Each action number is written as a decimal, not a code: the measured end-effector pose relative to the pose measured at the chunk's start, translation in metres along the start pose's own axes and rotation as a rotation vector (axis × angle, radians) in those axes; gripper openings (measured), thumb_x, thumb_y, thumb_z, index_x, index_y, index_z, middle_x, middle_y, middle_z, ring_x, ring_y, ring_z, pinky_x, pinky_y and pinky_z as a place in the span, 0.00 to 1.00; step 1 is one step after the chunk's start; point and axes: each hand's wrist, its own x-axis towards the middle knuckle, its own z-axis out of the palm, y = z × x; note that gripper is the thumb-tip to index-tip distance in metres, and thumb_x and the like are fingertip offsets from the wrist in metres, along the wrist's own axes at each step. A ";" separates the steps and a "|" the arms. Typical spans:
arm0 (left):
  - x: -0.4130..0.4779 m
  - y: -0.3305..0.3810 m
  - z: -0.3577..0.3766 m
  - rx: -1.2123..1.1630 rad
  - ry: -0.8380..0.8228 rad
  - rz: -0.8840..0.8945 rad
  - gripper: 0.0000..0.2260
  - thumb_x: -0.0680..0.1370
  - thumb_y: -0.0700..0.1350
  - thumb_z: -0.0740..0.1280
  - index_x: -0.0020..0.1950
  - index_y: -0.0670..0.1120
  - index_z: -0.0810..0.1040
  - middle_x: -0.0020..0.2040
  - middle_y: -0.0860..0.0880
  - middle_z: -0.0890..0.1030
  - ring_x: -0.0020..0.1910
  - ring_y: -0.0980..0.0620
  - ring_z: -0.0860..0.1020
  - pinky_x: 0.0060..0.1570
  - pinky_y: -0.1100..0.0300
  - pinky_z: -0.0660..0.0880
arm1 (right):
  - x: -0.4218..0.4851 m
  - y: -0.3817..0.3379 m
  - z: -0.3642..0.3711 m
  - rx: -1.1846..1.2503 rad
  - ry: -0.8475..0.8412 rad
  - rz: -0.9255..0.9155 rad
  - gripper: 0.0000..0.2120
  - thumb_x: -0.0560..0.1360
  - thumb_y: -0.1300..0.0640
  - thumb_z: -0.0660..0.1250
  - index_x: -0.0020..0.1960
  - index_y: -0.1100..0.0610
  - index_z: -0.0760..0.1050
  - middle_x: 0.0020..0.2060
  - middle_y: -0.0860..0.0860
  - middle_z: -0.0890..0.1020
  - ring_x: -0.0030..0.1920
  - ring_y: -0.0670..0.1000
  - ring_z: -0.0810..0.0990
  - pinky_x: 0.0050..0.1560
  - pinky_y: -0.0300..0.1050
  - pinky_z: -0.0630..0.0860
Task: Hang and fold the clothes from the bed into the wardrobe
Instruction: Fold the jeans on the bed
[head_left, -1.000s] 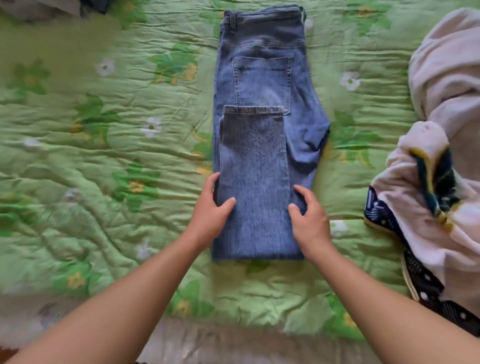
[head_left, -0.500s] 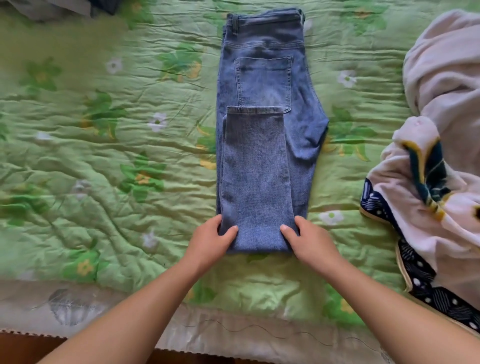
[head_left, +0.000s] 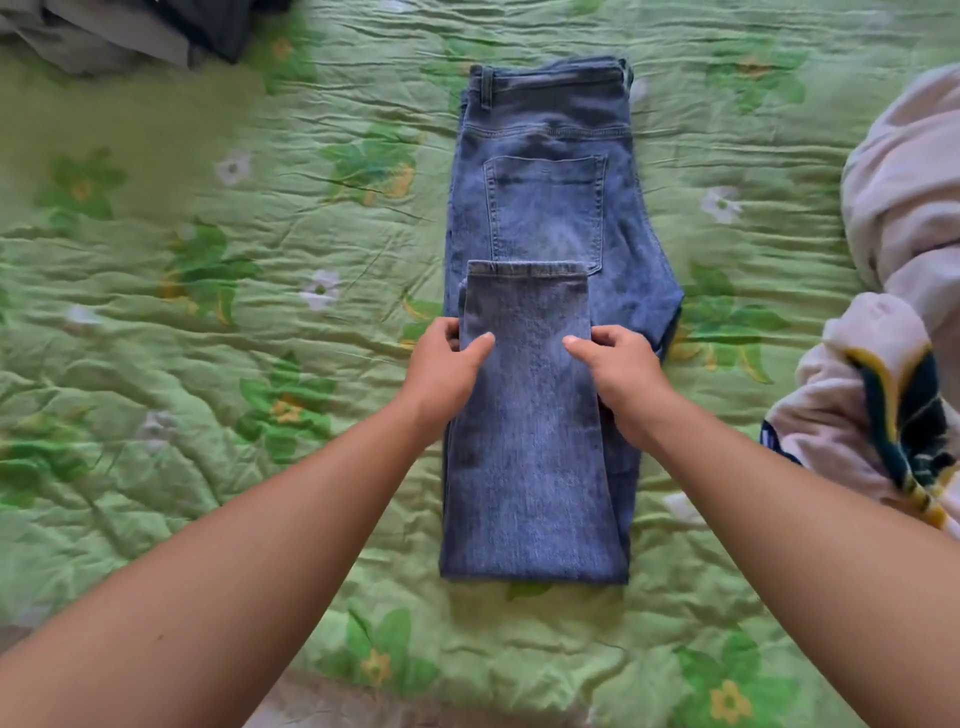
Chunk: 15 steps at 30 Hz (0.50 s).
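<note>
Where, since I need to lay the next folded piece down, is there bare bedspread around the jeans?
Widest: the bedspread left of the jeans, up to the grey clothes in the far left corner. A narrower strip runs between the jeans and the pink heap on the right. The right edge is crowded.

Bright, soft, even light, with only faint shadows beside the jeans (head_left: 540, 208) at the centre, which look fairly sharp. The green bedspread (head_left: 156, 364) smears into blur toward ten o'clock, and wide-angle distortion curves the outer edges.
</note>
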 end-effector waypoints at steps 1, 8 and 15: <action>0.005 0.002 0.001 -0.029 0.002 0.000 0.10 0.79 0.52 0.70 0.58 0.53 0.76 0.55 0.55 0.79 0.58 0.54 0.79 0.54 0.63 0.74 | 0.005 -0.003 -0.001 0.043 -0.024 0.032 0.06 0.78 0.50 0.71 0.49 0.51 0.77 0.51 0.53 0.83 0.47 0.52 0.80 0.45 0.43 0.76; 0.053 0.043 0.005 -0.221 0.035 -0.028 0.06 0.79 0.48 0.71 0.53 0.48 0.78 0.48 0.49 0.84 0.44 0.54 0.81 0.47 0.55 0.80 | 0.045 -0.051 0.005 0.213 -0.117 0.037 0.07 0.79 0.58 0.69 0.54 0.61 0.81 0.52 0.59 0.85 0.53 0.60 0.85 0.58 0.61 0.81; 0.111 0.108 -0.016 -0.272 0.074 0.127 0.07 0.79 0.45 0.71 0.55 0.47 0.77 0.51 0.46 0.85 0.48 0.51 0.84 0.47 0.55 0.82 | 0.087 -0.128 0.009 0.269 -0.077 -0.222 0.07 0.76 0.65 0.69 0.44 0.55 0.80 0.42 0.53 0.85 0.44 0.53 0.83 0.53 0.57 0.81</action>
